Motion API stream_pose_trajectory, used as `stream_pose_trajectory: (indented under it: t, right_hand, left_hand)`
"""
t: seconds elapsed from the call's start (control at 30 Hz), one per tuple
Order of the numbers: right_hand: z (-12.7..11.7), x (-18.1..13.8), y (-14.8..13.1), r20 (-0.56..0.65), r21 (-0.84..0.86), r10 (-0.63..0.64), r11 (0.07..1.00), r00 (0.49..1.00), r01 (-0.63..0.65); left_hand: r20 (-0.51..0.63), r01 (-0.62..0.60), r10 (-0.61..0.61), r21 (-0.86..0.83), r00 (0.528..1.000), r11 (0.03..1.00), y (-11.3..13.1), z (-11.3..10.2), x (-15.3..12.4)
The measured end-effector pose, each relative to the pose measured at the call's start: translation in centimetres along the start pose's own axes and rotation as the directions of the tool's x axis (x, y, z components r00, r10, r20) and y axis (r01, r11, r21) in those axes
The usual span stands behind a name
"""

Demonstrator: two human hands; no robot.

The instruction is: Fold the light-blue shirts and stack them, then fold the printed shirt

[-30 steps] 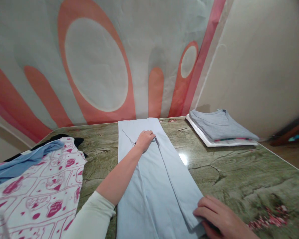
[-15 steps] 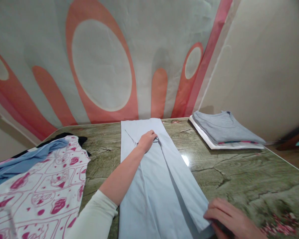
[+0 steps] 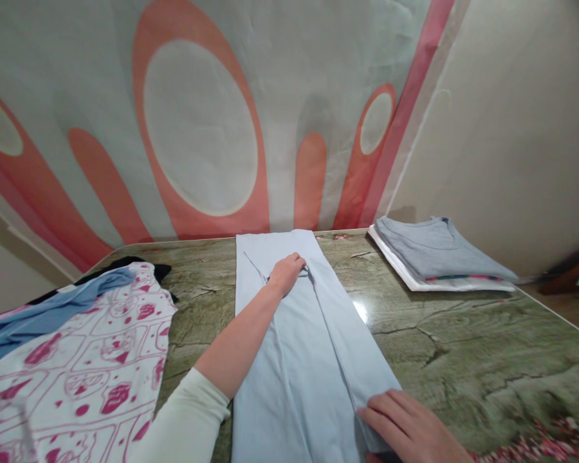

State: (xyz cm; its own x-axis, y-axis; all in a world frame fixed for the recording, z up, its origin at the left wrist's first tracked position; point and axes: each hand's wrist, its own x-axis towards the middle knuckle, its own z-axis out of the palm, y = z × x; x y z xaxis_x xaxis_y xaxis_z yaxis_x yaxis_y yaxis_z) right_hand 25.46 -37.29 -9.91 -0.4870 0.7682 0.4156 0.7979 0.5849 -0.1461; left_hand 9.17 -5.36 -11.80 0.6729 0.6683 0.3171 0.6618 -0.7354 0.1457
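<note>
A long light blue garment [image 3: 294, 360], which looks like a shirt, lies in a narrow folded strip, its right side turned inward. My left hand [image 3: 288, 272] is closed on a pinch of its cloth near the far end, beside a small dark-edged opening. At the near right, my right hand [image 3: 405, 421] is curled over the turned-in flap, its fingertips on the flap's inner edge and the thumb partly cut off by the frame. The garment's near end runs out of view.
Folded clothes, a grey T-shirt [image 3: 429, 247] on top, form a stack at the back right. Loose clothes lie at left: a white and pink patterned one [image 3: 101, 366], a blue one [image 3: 62, 315] and a black one. The table [image 3: 444, 341] meets a wall with a printed sheet.
My right hand has moved left, bringing the flap's near corner inward and down onto the garment. My left hand keeps its pinch at the far end.
</note>
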Motion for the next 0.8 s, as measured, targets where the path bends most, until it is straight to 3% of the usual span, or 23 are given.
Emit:
stream_pose_trajectory:
  t: [0.33,0.47,0.63,0.8]
  right_hand:
    - [1.0,-1.3,0.5,-0.101,-0.139,0.045,0.989,0.994,-0.059]
    - [0.9,-1.3,0.8,-0.121,-0.089,0.130,0.986,0.984,-0.141]
    - [0.6,-2.0,1.1,-0.045,0.011,0.174,0.985,0.984,-0.173]
    - [-0.6,-4.0,2.4,-0.080,-0.050,0.174,0.983,0.982,-0.178]
  left_hand:
    - [0.023,0.012,-0.013,0.050,1.000,0.999,0.1,0.1,0.1]
    - [0.009,0.004,-0.005,0.075,1.000,0.997,0.1,0.2,0.1]
    - [-0.016,-0.007,0.008,0.094,1.000,0.996,-0.1,0.6,0.2]
    - [-0.030,-0.013,0.016,0.102,0.999,0.995,-0.2,0.9,0.3]
